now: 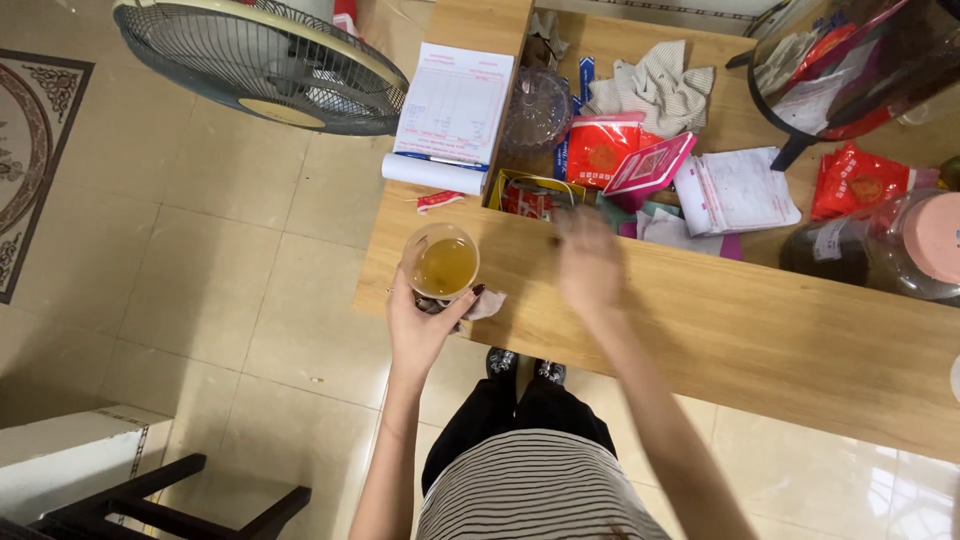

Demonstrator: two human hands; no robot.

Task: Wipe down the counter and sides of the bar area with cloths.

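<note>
Left hand (422,325) gripped a clear plastic cup (442,262) of amber liquid from below, fingers wrapped round its lower wall with a crumpled tissue (488,304) pinched against it. Cup stood upright at the near left corner of the wooden counter (720,320). Right hand (588,262) was motion-blurred, empty as far as could be seen; spread of fingers could not be told. It lay just right of the cup and near the yellow snack packet (532,193), which sat beyond, toward the clutter.

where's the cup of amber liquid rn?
Head view, left of centre: the clear cup of amber liquid is held in the left hand at the wooden counter's near-left corner, below the receipt pad.
</note>
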